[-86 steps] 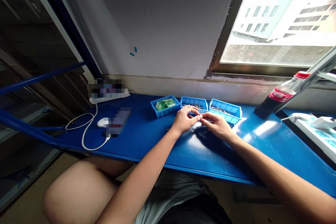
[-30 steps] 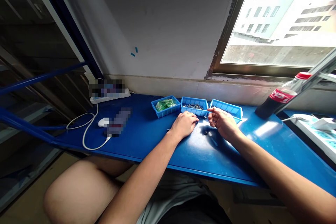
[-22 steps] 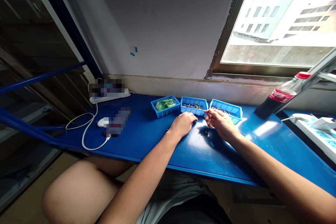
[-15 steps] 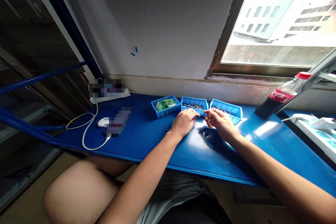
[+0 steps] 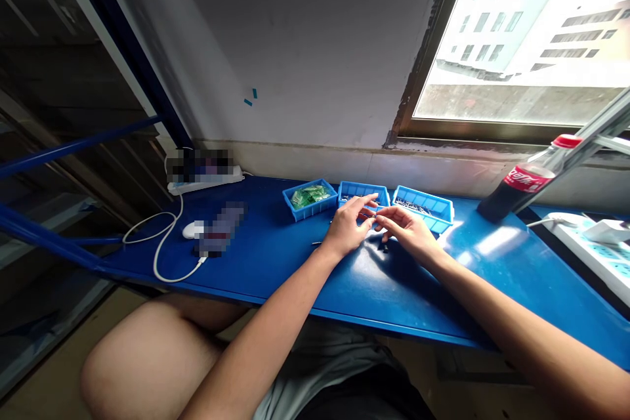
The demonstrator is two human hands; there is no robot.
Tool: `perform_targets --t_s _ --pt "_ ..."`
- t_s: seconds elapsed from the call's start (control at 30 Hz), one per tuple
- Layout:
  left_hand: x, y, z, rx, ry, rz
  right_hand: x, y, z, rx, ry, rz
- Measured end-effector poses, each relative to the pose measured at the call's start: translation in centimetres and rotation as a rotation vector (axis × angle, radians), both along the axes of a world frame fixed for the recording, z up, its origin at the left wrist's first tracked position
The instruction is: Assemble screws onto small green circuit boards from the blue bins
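Observation:
My left hand (image 5: pixel 348 226) and my right hand (image 5: pixel 404 226) meet fingertip to fingertip over the blue table (image 5: pixel 275 256), just in front of the bins. Both are pinched closed; whatever lies between the fingertips is too small to make out. Behind my left hand is a blue bin (image 5: pixel 361 190) of small metal parts, partly covered by the fingers. Another blue bin (image 5: pixel 438 210), with thin dark and silvery pieces, stands behind my right hand. A small black piece (image 5: pixel 385 249) lies on the table below my right fingers. A thin dark piece (image 5: pixel 316 243) lies by my left wrist.
To the left stands a blue bin (image 5: pixel 310 200) of green packets. A cola bottle (image 5: pixel 524 180) and a power strip (image 5: pixel 603 246) are on the right. A white cable (image 5: pixel 162 256) and a white mouse-like object (image 5: pixel 191 230) lie on the left.
My left hand has turned, its fingers lifting and spreading a little around the thumb. My right hand has shifted slightly left and down, bringing the fingertips together.

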State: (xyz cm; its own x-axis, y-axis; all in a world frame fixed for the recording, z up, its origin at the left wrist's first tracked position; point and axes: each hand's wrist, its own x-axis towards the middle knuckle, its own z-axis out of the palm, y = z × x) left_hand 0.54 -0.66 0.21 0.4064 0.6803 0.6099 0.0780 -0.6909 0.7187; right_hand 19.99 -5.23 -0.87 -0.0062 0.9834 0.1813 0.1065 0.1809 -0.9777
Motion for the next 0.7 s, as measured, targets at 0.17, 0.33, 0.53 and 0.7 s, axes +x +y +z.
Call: perform_targets --t_s 0.17,0.33,0.53,0.7 --pt "0.0 0.1 -0.1 -0.076 -0.060 -0.011 0.2 0.1 -0.4 0.074 -0.043 0.002" --pt "0.2 0.2 -0.2 -0.174 -0.116 -0.069 0.5 0.0 -0.8 0.187 -0.198 -0.065" --pt "0.3 0.0 -0.5 -0.202 -0.113 -0.082 0.5 0.0 -1.1 0.258 -0.281 -0.113" --pt "0.4 -0.3 -0.5 -0.194 -0.094 -0.174 0.4 0.1 -1.2 0.269 -0.337 -0.153"
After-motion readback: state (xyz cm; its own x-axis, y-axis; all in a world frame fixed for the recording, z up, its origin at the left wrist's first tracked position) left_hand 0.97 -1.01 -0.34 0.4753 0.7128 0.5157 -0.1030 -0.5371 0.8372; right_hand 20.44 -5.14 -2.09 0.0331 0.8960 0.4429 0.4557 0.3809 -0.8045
